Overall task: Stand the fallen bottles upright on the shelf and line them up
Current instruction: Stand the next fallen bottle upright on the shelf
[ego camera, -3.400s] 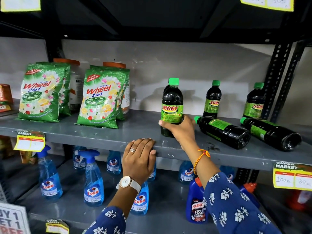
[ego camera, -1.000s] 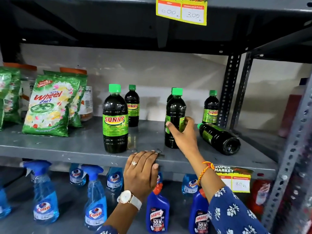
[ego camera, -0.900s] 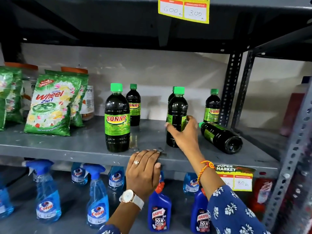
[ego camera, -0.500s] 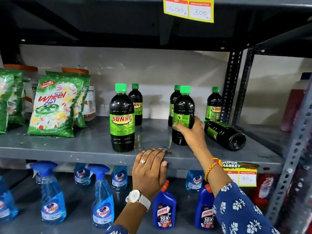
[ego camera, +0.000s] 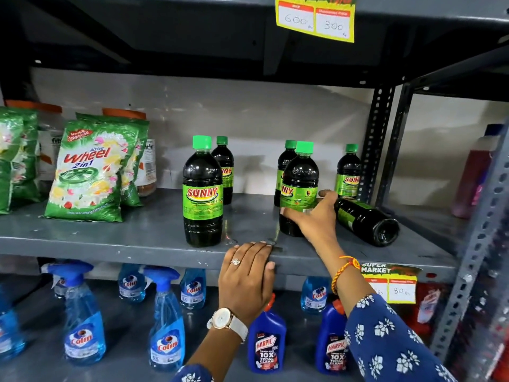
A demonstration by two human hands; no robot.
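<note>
Dark Sunny bottles with green caps stand on the grey shelf [ego camera: 137,238]. One front bottle [ego camera: 203,194] stands upright near the edge. My right hand [ego camera: 316,216] grips the lower body of a second upright front bottle [ego camera: 299,177]. Behind them stand three more: a back left bottle [ego camera: 224,166], a back middle bottle [ego camera: 285,164] and a back right bottle [ego camera: 348,175]. One fallen bottle [ego camera: 366,220] lies on its side just right of my right hand, base toward me. My left hand [ego camera: 248,274] rests flat on the shelf's front edge.
Green Wheel detergent bags [ego camera: 91,169] and orange-lidded jars [ego camera: 146,161] fill the shelf's left side. A perforated upright post [ego camera: 374,144] closes the right end. Blue Colin spray bottles [ego camera: 82,326] and Harpic bottles [ego camera: 265,346] stand on the shelf below. Price tags [ego camera: 391,285] hang on the edge.
My right hand turned the held bottle so its label faces more forward and nudged it slightly right. The view shifted a little right. The left hand stayed on the edge.
</note>
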